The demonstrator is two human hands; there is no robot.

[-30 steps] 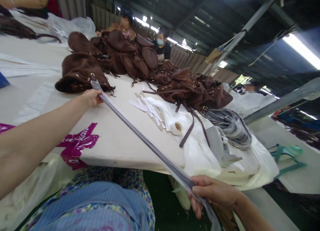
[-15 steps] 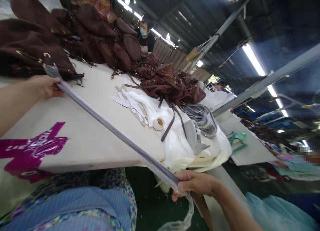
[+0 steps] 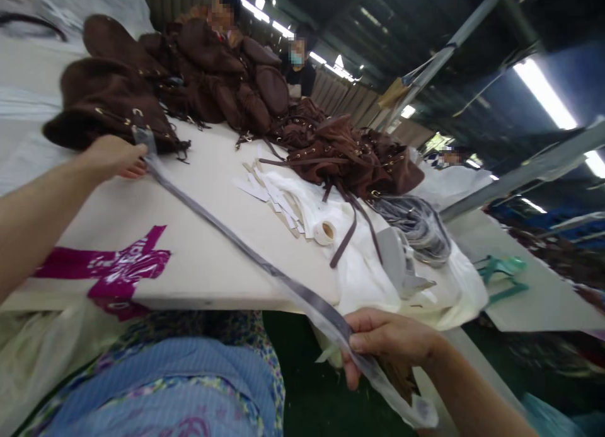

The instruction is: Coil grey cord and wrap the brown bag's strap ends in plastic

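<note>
Blurry, but left hand (image 3: 113,157) seems to pinch the wrapped strap (image 3: 270,268), right hand (image 3: 390,337) grips it; likely straightening, even tension needed next.

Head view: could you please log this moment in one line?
left hand: holding strap by brown bag; right hand: holding strap; strap: plastic-wrapped, slanting between hands; brown bag: on table

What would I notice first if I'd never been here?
Probably the big heap of dark brown, soft bags along the far side of the pale, flat table. Next, the long grey strap in cloudy plastic, stretched from the left hand over the table to the right hand past its near edge. Shiny purple tape sticks at lower left.
</note>
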